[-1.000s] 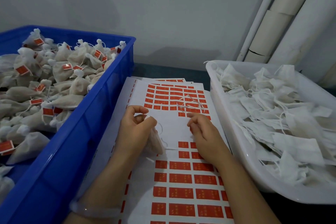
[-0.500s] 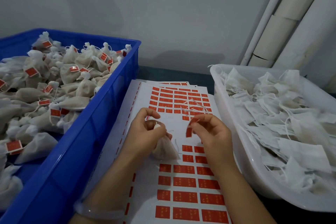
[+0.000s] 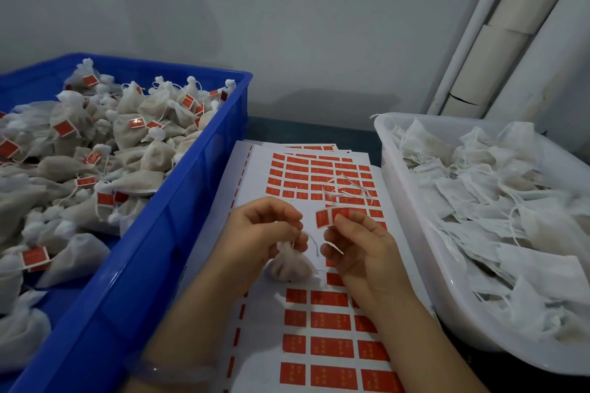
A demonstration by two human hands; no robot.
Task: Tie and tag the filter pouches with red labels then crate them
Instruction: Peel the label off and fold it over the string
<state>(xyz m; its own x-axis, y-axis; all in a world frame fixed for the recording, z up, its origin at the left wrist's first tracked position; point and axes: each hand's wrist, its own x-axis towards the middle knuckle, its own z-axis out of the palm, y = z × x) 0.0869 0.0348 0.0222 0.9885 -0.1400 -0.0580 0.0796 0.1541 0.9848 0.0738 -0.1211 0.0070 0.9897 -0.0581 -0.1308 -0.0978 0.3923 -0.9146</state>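
Note:
My left hand [image 3: 260, 233] pinches the gathered neck and string of a small white filter pouch [image 3: 290, 266], which hangs just above the label sheet [image 3: 319, 325]. Its loose white string curls toward my right hand [image 3: 357, 246]. That hand pinches a peeled red label [image 3: 329, 217] between thumb and forefinger, lifted off the sheet just right of the pouch's neck. The blue crate [image 3: 166, 226] on the left holds several tied pouches with red tags.
A white tub [image 3: 412, 201] at the right is heaped with flat untied pouches. Sheets of red labels lie stacked between crate and tub, with a loose bit of string [image 3: 346, 188] on them. A wall and white pipes [image 3: 479, 41] stand behind.
My right hand has peeled a red label off the sheet and raised it toward the pouch. My left hand has lifted the pouch slightly by its neck.

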